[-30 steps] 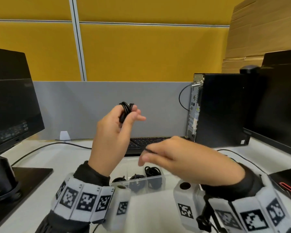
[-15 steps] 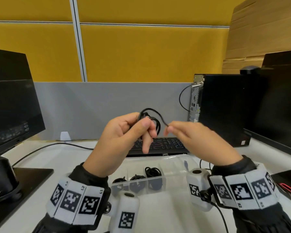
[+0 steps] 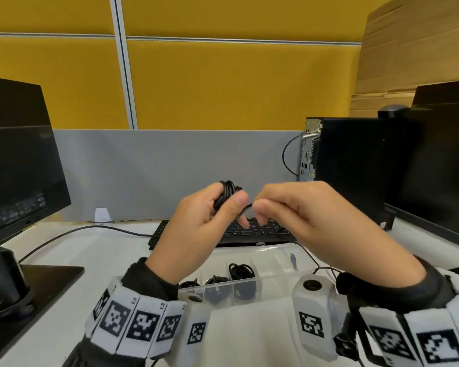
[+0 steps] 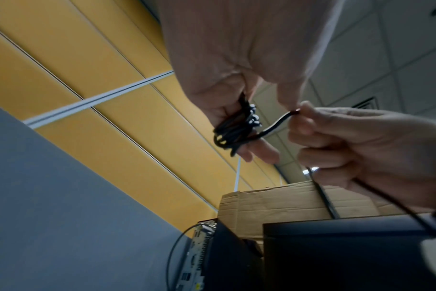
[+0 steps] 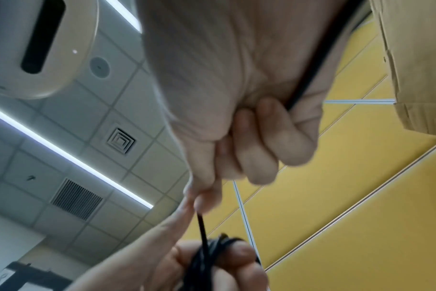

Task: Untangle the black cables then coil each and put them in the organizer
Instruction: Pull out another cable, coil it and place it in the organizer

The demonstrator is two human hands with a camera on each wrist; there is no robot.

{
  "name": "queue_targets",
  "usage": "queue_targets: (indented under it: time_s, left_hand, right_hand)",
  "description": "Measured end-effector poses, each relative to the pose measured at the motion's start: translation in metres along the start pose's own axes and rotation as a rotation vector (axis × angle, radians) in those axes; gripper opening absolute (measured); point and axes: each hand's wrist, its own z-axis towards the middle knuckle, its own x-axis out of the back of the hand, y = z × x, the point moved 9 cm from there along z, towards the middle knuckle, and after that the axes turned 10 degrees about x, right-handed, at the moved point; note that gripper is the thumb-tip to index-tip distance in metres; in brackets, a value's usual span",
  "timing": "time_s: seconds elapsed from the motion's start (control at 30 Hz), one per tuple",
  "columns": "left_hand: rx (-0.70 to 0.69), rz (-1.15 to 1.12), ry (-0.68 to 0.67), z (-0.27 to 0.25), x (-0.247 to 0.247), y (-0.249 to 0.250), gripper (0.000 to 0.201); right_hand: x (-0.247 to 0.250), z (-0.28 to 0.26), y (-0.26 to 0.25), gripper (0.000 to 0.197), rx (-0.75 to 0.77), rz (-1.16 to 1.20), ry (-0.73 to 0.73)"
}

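Note:
My left hand (image 3: 217, 207) is raised above the desk and grips a small coil of black cable (image 3: 227, 193) between thumb and fingers; the left wrist view shows the same coil (image 4: 236, 128) as a tight bundle. Just to its right, my right hand (image 3: 263, 205) pinches the cable's free end (image 4: 279, 122) with thumb and forefinger, the other fingers curled in. In the right wrist view the end (image 5: 202, 226) runs down into the coil (image 5: 212, 256). Below the hands lies the clear plastic organizer (image 3: 276, 263), with coiled black cables (image 3: 240, 271) in several of its front compartments.
A black keyboard (image 3: 249, 230) lies behind the organizer. A monitor (image 3: 19, 165) on a stand sits at the left, a black PC tower (image 3: 347, 168) and second monitor (image 3: 440, 160) at the right. A thin cable (image 3: 77, 231) crosses the white desk.
My right hand rose from low over the organizer and came in close to my left hand, taking the cable's free end around the coil. The loose loop has drawn tight.

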Motion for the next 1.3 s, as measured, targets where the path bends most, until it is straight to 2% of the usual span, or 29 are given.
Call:
queue_targets:
  time_s: [0.13,0.23,0.37,0.47,0.57,0.7,0.87,1.0,1.07,1.17,1.23,1.3]
  left_hand:
    - [-0.055,-0.020,-0.116,-0.004,-0.010,0.015,0.030]
    - [-0.014,-0.176,-0.144,-0.005,-0.006,0.016,0.023]
    - [0.019,-0.393,-0.197,-0.005,-0.005,0.018,0.019]
    - [0.032,-0.645,-0.210,-0.005,-0.008,0.020,0.022]
    - [0.063,-0.738,-0.105,-0.001,-0.001,0.018,0.034]
    - [0.110,-0.893,0.164,0.005,0.030,-0.001,0.051]
    - [0.090,-1.174,0.402,0.006,0.074,-0.025,0.048]
    - [0.034,-1.357,0.522,0.000,0.111,-0.040,0.007]
    - [0.032,-1.402,0.555,-0.002,0.118,-0.050,0.013]
    - [0.097,-1.345,0.566,-0.001,0.110,-0.056,0.008]
    - [0.130,-1.268,0.555,0.000,0.099,-0.053,0.017]
    - [0.129,-1.201,0.549,0.000,0.093,-0.045,0.020]
  right_hand:
    - [0.018,0.001,0.004,0.018,0.024,-0.052,0.259]
    - [0.017,0.000,0.012,0.025,-0.021,-0.045,0.335]
    - [-0.005,-0.001,0.032,0.031,-0.180,-0.052,0.150]
    - [-0.036,-0.002,0.044,0.029,-0.241,-0.054,-0.128]
    - [-0.063,-0.007,0.040,0.029,-0.241,0.087,-0.351]
    - [-0.057,-0.012,0.032,0.034,-0.216,0.173,-0.422]
    - [-0.030,-0.024,0.068,0.037,-0.326,0.162,-0.318]
    - [-0.018,-0.051,0.130,0.044,-0.556,0.053,-0.234]
    - [-0.011,-0.066,0.154,0.037,-0.642,-0.120,-0.264]
    - [-0.001,-0.085,0.176,0.027,-0.803,-0.337,-0.291]
    - [0.017,-0.095,0.177,0.024,-0.943,-0.466,-0.193]
    - [0.041,-0.104,0.172,0.030,-1.021,-0.582,-0.042]
